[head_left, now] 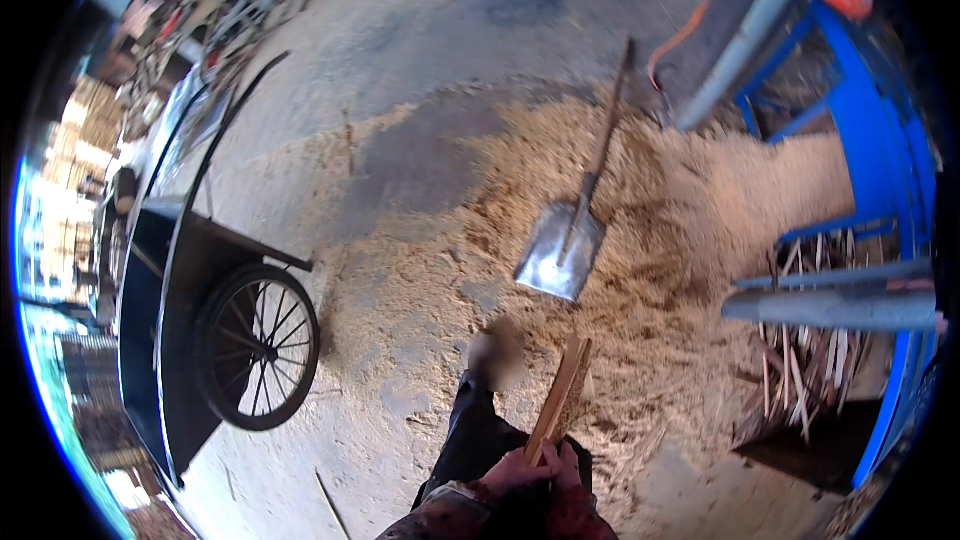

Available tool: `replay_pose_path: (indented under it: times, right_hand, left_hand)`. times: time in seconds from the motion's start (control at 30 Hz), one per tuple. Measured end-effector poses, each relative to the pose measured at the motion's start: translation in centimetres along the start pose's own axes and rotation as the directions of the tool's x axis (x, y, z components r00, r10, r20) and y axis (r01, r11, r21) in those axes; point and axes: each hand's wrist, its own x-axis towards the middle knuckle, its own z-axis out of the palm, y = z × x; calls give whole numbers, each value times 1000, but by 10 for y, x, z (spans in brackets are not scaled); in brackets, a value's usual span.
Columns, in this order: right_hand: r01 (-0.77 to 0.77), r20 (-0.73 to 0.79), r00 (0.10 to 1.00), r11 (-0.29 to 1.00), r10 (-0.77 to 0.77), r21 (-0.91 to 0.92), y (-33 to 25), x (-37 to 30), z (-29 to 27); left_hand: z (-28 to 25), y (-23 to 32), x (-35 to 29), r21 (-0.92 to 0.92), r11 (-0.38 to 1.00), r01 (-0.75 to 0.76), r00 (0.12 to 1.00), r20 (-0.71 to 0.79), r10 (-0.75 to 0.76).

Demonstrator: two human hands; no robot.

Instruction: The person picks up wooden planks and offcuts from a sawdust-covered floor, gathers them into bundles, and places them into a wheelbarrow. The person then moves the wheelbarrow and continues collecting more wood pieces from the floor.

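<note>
My left hand (pixel 514 472) and my right hand (pixel 564 466) are close together at the bottom, in front of my body. Both are closed round the lower end of a few narrow wood strips (pixel 560 390). Lying side by side, the strips point up and away, slightly to the right. How many there are cannot be made out. My fingers are partly hidden behind one another. One foot (pixel 495 352), smeared by motion, steps forward to the left of the strips.
A shovel (pixel 565 250) lies on spread sawdust (pixel 640 200) ahead. Leftward stands a black handcart (pixel 165 310) with a spoked wheel. At right is a blue machine frame (pixel 880 140) with grey rails (pixel 830 308) and a pile of wood offcuts (pixel 800 370) beneath.
</note>
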Motion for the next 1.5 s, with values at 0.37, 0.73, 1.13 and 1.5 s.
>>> replay_pose_path:
  times: [0.37,0.73,1.13,1.5]
  right_hand:
    - [36,274,962,982,18,-188,-13,8,15]
    - [94,191,981,765,39,-637,-118,37,124]
    - [134,243,962,567,121,-812,-216,106,173]
    - [80,195,958,462,208,-883,-356,205,200]
  left_hand:
    - [-59,-20,-86,-637,651,-413,854,-24,519]
    - [-228,-25,-251,-645,478,-596,785,-595,174]
    - [-378,17,-396,-143,151,-978,130,-987,-91]
    - [-618,-33,-415,-167,557,-814,8,-961,-276]
